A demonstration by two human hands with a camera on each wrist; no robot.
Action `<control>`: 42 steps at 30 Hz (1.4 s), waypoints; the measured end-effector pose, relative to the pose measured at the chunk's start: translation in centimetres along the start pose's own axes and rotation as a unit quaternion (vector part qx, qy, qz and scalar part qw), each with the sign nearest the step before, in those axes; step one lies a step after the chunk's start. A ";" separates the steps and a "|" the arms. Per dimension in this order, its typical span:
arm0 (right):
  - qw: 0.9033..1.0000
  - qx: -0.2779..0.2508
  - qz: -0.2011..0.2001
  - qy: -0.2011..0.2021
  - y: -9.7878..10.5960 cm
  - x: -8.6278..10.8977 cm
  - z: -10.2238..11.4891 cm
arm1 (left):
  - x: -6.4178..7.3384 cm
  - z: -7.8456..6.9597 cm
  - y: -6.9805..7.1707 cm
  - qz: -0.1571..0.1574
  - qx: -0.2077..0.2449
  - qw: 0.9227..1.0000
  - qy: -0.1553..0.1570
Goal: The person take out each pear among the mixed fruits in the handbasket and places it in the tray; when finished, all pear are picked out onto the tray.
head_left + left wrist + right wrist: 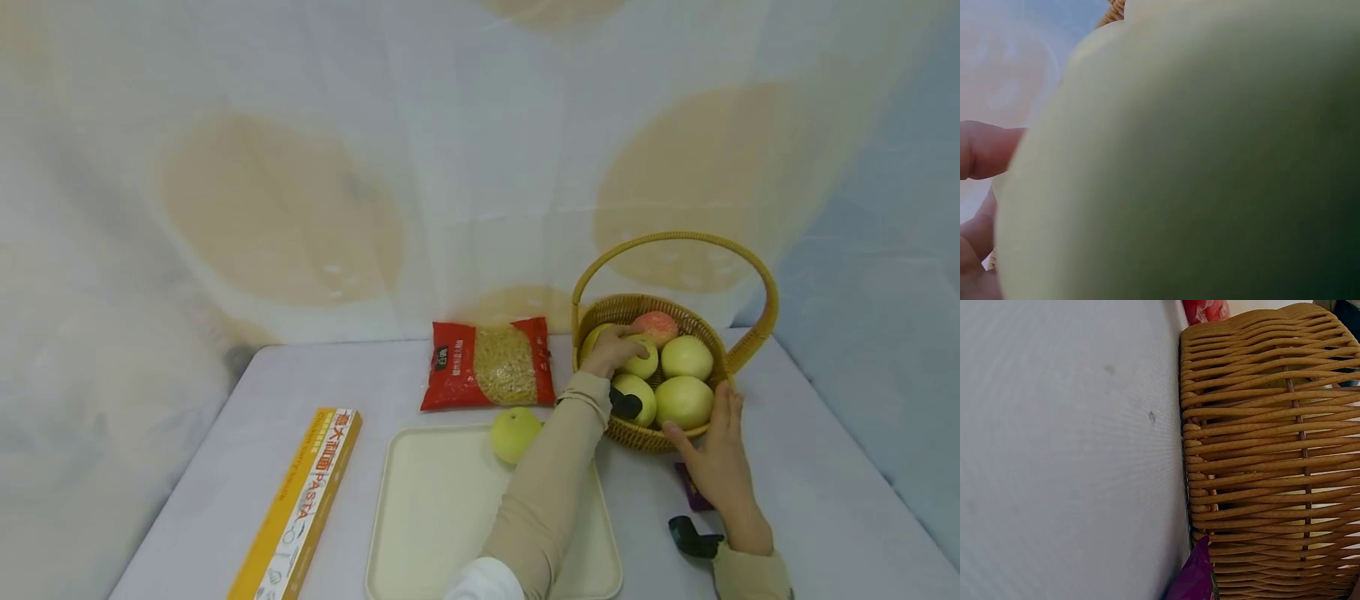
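Observation:
A woven wicker basket (645,440) with a tall hoop handle holds several yellow-green fruits (685,402) and a reddish one (657,327). My left hand (611,350) reaches into it, fingers curled over a yellow-green apple (641,363). In the left wrist view a pale green fruit (1147,162) fills most of the picture, with fingers (988,150) at its left edge. My right hand (720,458) rests on the basket's front right rim, thumb and straight fingers spread. The right wrist view shows the basket's woven side (1260,456) close up.
A beige tray (435,500) lies in front, with one yellow-green apple (515,435) at its far edge, partly behind the left forearm. A red pasta bag (487,363) stands behind it. To the left is a long pasta box (300,500). A purple packet (693,487) lies beside the basket.

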State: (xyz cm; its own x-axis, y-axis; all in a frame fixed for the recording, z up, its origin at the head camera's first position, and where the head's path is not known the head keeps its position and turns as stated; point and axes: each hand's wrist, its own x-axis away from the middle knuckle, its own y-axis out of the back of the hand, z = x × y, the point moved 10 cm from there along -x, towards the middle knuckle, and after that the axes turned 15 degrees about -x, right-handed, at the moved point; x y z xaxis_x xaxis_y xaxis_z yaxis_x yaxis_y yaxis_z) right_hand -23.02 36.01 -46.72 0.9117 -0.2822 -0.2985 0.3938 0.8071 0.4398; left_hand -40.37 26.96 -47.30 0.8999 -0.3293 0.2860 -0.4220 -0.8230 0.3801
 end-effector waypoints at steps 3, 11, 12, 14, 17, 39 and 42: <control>1.000 0.002 0.000 -0.004 0.0 0.1 0.0 | 0.4 0.0 0.3 -0.018 -0.006 1.000 -0.001; 1.000 0.012 0.005 -0.007 0.0 0.1 -0.1 | 1.2 -0.6 1.2 -0.053 -0.001 0.998 -0.017; 1.000 0.015 0.006 -0.006 0.1 0.1 -0.1 | 1.3 -0.9 1.4 -0.059 -0.002 0.998 -0.025; 1.000 0.017 0.008 -0.003 0.0 0.0 -0.1 | 1.6 -1.6 2.2 -0.072 0.000 0.996 -0.045; 1.000 0.020 0.009 0.001 0.1 0.0 -0.1 | 2.3 -2.6 3.2 -0.080 0.010 0.995 -0.066; 1.000 0.003 0.009 0.014 0.0 0.1 -0.1 | 8.0 -4.1 7.2 -0.029 0.073 0.987 -0.138; 1.000 0.002 0.014 0.015 -0.1 0.2 -0.1 | 8.8 -4.0 7.7 -0.014 0.083 0.985 -0.149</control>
State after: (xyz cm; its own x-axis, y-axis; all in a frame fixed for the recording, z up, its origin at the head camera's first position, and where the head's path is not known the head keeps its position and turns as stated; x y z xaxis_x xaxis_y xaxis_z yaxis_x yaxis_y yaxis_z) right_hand -22.92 35.95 -46.90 0.9181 -0.2440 -0.3122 0.3694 0.8124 0.4512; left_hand -36.13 19.57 -38.30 0.9141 -0.4054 -0.0022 -0.3943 -0.8902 0.2283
